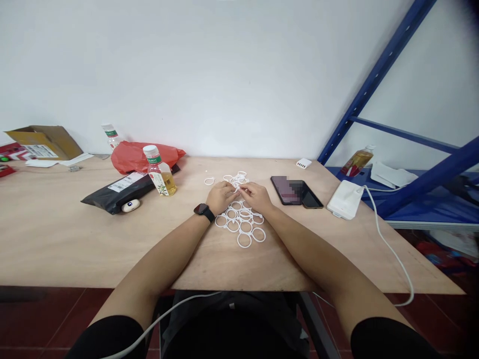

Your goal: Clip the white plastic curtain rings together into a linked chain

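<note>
Both hands meet over the middle of the table. My left hand [221, 197], with a black watch [204, 212] on its wrist, is closed in a pinch on a small white plastic ring piece [237, 188]. From the other side, my right hand [256, 197] pinches the same piece. Fingers cover most of it. Nearer to me, several thin white rings [244, 241] with small tabs lie in a flat, overlapping cluster. A second heap of white rings [241, 176] sits just beyond my fingertips. One loose ring [209, 181] lies apart to the left.
To the left are a tea bottle [161, 174], a black parcel bag [119, 192], a white earbud case [130, 205], a red bag [130, 154] and a cardboard box [48, 142]. Right: two phones [286, 192], a power bank [344, 199] with a cable, and a blue rack [374, 70].
</note>
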`<action>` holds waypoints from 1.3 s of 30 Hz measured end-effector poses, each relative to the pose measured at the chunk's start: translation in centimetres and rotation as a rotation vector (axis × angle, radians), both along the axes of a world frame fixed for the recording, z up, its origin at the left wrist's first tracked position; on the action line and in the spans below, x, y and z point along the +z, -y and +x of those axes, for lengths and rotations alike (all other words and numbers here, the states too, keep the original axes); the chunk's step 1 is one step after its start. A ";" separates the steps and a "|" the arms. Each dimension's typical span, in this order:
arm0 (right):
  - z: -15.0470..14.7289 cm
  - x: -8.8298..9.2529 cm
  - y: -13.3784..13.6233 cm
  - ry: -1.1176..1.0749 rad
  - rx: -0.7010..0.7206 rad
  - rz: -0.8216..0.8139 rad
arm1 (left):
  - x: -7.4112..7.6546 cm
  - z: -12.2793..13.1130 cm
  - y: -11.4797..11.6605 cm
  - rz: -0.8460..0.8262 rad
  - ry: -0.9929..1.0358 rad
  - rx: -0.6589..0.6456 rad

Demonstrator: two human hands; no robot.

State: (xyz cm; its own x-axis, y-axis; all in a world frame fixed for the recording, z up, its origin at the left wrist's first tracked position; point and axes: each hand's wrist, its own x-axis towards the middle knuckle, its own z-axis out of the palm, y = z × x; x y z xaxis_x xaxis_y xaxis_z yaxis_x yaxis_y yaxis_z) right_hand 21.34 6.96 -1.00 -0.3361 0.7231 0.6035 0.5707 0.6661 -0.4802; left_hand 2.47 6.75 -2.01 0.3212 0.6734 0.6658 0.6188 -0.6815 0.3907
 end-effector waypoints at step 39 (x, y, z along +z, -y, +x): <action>-0.3 -0.5 0.0 0.037 0.069 0.192 | 0.2 -2.5 -0.7 -0.420 -0.203 0.584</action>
State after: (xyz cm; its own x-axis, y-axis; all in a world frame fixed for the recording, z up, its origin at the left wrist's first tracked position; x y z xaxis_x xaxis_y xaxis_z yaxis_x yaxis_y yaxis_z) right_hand 21.02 6.91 -1.49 -0.4052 0.5704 0.7144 0.5357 0.7814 -0.3201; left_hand -0.07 7.44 -1.76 -0.0779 0.9566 0.2809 0.9220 -0.0381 0.3854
